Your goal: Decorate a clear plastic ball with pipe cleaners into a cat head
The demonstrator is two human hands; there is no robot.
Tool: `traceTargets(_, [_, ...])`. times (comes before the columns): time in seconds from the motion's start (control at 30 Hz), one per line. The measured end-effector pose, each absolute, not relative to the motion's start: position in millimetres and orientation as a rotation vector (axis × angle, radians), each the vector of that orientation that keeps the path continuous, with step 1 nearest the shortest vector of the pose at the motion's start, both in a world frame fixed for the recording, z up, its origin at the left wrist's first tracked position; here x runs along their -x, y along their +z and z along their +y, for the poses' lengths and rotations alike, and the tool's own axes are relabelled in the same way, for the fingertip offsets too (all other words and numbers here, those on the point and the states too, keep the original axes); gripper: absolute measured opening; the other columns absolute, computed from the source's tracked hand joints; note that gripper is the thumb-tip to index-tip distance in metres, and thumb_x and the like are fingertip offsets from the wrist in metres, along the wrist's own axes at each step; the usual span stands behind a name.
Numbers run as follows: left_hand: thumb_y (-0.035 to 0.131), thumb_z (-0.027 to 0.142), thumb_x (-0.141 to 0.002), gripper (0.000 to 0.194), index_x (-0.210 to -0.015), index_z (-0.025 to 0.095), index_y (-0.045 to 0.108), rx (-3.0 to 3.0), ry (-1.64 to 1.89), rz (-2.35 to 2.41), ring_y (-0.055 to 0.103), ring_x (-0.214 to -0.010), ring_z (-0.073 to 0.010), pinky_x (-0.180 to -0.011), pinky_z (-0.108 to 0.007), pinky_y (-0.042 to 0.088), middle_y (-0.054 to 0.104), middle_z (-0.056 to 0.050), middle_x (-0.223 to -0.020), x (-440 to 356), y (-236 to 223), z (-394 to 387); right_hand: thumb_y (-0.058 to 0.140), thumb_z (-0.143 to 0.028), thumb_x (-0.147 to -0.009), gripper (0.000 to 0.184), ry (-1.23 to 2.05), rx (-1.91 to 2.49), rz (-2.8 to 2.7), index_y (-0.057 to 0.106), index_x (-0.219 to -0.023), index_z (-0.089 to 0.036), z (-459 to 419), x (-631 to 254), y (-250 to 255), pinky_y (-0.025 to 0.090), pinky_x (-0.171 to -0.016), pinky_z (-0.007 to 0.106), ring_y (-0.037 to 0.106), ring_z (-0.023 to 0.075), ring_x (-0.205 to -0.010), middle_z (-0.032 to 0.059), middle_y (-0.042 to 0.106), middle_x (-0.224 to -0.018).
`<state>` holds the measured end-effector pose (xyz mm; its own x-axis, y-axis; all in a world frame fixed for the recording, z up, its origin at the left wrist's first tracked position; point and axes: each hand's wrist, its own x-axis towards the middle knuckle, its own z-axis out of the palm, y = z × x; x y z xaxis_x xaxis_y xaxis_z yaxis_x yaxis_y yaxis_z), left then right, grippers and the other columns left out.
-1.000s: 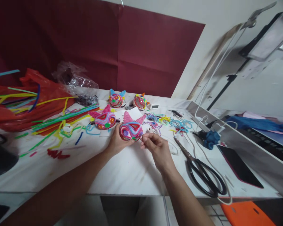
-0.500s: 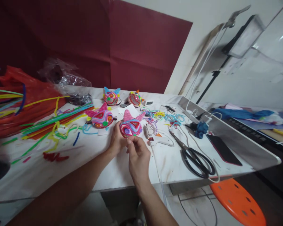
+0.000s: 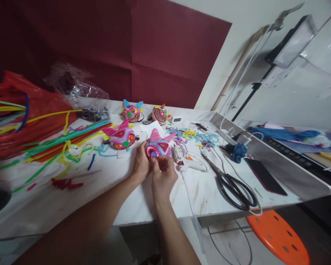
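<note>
My left hand [image 3: 141,165] is closed around the left side of a small animal head [image 3: 157,147] made of coiled pink, red and blue pipe cleaners, with two pointed pink ears. Against its lower front press the bent fingers of my right hand [image 3: 164,177], thumb and fingertips pinched together; whatever is between them is hidden. Just left on the table lies a similar pink-eared head [image 3: 120,138] with orange eyes and a green nose. Farther back sit a blue-eared head [image 3: 131,112] and an orange-eared one [image 3: 160,115]. A white glue gun [image 3: 193,164] rests right of my hands.
Large black-handled scissors [image 3: 234,189] and a dark phone [image 3: 266,176] lie to the right. Pipe cleaners [image 3: 68,138] and a red plastic bag [image 3: 41,106] cover the left. Tangled pipe-cleaner scraps [image 3: 206,139] lie behind the scissors. An orange stool [image 3: 278,235] stands below the table edge.
The right hand's fingers have curled farther up over the front of the animal head. The whole view has shifted slightly, so things appear a little farther right.
</note>
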<state>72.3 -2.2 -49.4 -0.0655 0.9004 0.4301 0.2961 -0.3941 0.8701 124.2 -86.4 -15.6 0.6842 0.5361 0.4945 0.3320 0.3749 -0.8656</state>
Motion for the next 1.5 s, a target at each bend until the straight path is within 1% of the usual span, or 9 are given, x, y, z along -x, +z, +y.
traceTargets(0.13, [0.064, 0.010, -0.072, 0.069, -0.139, 0.021, 0.054, -1.721, 1.509, 1.273, 0.062, -0.130, -0.0306, -0.112, -0.045, 0.052, 0.066, -0.015, -0.139, -72.5, -53.0, -2.6, 0.068, -0.035, -0.088, 0.016, 0.087, 1.244, -0.894, 0.072, -0.088, -0.019, -86.2, -128.7, -17.6, 0.056, -0.062, 0.027, 0.070, 0.0175, -0.064, 0.0025, 0.078, -0.076])
traceTargets(0.27, [0.070, 0.013, -0.069, 0.076, -0.142, 0.017, 0.051, -1.800, 1.537, 1.244, 0.062, -0.130, -0.0334, -0.110, -0.048, 0.053, 0.065, -0.018, -0.138, -70.6, -53.8, -4.0, 0.067, -0.033, -0.090, 0.015, -0.009, 1.284, -0.985, 0.073, -0.089, -0.019, -84.1, -135.1, -21.1, 0.055, -0.062, 0.027, 0.071, 0.0176, -0.064, 0.0025, 0.078, -0.077])
traceTargets(0.47, [0.065, 0.010, -0.072, 0.071, -0.141, 0.018, 0.052, -1.779, 1.529, 1.287, 0.062, -0.129, -0.0337, -0.111, -0.048, 0.053, 0.066, -0.018, -0.138, -72.6, -54.1, -4.3, 0.060, -0.030, -0.095, 0.016, -0.142, 1.318, -1.080, 0.071, -0.090, -0.019, -79.4, -135.9, -24.8, 0.053, -0.062, 0.028, 0.067, 0.0166, -0.061, 0.0030, 0.077, -0.077])
traceTargets(0.63, [0.058, 0.007, -0.077, 0.065, -0.141, 0.022, 0.053, -1.720, 1.514, 1.295, 0.063, -0.126, -0.0297, -0.110, -0.045, 0.053, 0.067, -0.014, -0.135, -74.0, -55.1, -3.8, 0.056, -0.029, -0.099, 0.019, -0.257, 1.324, -1.127, 0.070, -0.091, -0.019, -75.0, -132.6, -28.0, 0.052, -0.064, 0.027, 0.067, 0.0166, -0.064, 0.0043, 0.076, -0.078])
traceTargets(0.9, [0.058, 0.004, -0.076, 0.066, -0.140, 0.021, 0.055, -1.682, 1.520, 1.285, 0.064, -0.127, -0.0294, -0.112, -0.043, 0.052, 0.068, -0.013, -0.134, -73.2, -54.2, -4.6, 0.056, -0.026, -0.098, 0.015, -0.336, 1.364, -1.169, 0.067, -0.091, -0.019, -75.1, -134.1, -29.3, 0.051, -0.065, 0.027, 0.065, 0.0165, -0.064, 0.0028, 0.072, -0.075])
traceTargets(1.1, [0.060, 0.004, -0.075, 0.067, -0.138, 0.025, 0.057, -1.661, 1.572, 1.260, 0.063, -0.127, -0.0287, -0.112, -0.042, 0.053, 0.069, -0.010, -0.133, -74.3, -57.3, -3.8, 0.056, -0.027, -0.099, 0.015, -0.332, 1.398, -1.132, 0.063, -0.087, -0.021, -76.0, -132.9, -28.9, 0.048, -0.065, 0.028, 0.063, 0.0172, -0.065, 0.0020, 0.070, -0.075])
traceTargets(1.23, [0.061, 0.006, -0.075, 0.068, -0.140, 0.023, 0.055, -1.697, 1.550, 1.272, 0.063, -0.128, -0.0295, -0.112, -0.044, 0.052, 0.068, -0.012, -0.136, -73.4, -58.2, -3.7, 0.058, -0.026, -0.099, 0.014, -0.383, 1.397, -1.144, 0.063, -0.088, -0.021, -77.0, -134.0, -28.6, 0.048, -0.068, 0.030, 0.062, 0.0185, -0.067, 0.0023, 0.068, -0.076])
traceTargets(1.4, [0.069, 0.007, -0.070, 0.076, -0.143, 0.022, 0.052, -1.754, 1.545, 1.270, 0.061, -0.131, -0.0319, -0.114, -0.046, 0.051, 0.066, -0.014, -0.138, -72.3, -57.6, -5.1, 0.057, -0.029, -0.101, 0.021, -0.428, 1.452, -1.155, 0.062, -0.082, -0.022, -78.4, -136.6, -29.3, 0.047, -0.073, 0.035, 0.060, 0.0218, -0.073, 0.0031, 0.066, -0.076])
traceTargets(1.5, [0.068, 0.008, -0.071, 0.074, -0.143, 0.021, 0.052, -1.774, 1.558, 1.264, 0.060, -0.132, -0.0321, -0.114, -0.046, 0.051, 0.066, -0.015, -0.139, -72.2, -57.3, -5.6, 0.056, -0.030, -0.102, 0.023, -0.443, 1.471, -1.166, 0.063, -0.081, -0.022, -77.7, -137.7, -31.5, 0.045, -0.074, 0.036, 0.059, 0.0224, -0.074, 0.0032, 0.065, -0.075])
